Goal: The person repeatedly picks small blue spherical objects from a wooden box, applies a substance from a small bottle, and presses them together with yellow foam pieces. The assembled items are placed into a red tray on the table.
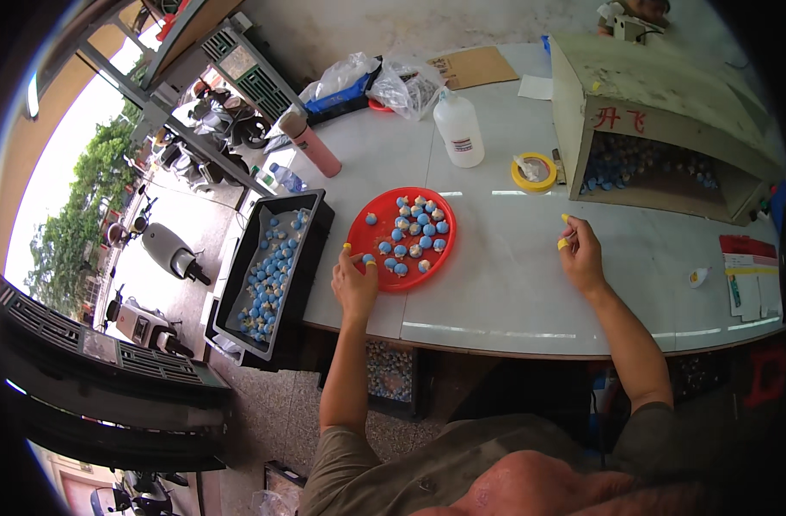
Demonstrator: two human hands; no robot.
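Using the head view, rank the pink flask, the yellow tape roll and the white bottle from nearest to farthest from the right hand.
From the right hand:
1. Yellow tape roll: just beyond the hand, slightly to its left.
2. White bottle: farther left and back on the table.
3. Pink flask: far left, near the table's left edge.

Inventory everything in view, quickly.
Table: one, pale grey, centre.
Round tray: one, red, on table.
Small balls: many, mostly blue, in tray and bin.
Bin: one, black, left of tray.
Flask: one, pink, behind bin.
Bottle: one, white, behind tray.
Tape roll: one, yellow, beside booth.
Booth: one, greyish, table's right.
Cardboard: one, brown, table's back.
Bags: uncountable, transparent, table's back.
Scooters: several, mixed, outside left.
Left fingers: two yellow-covered, at tray's rim.
Right fingers: two yellow-covered, right of tray.
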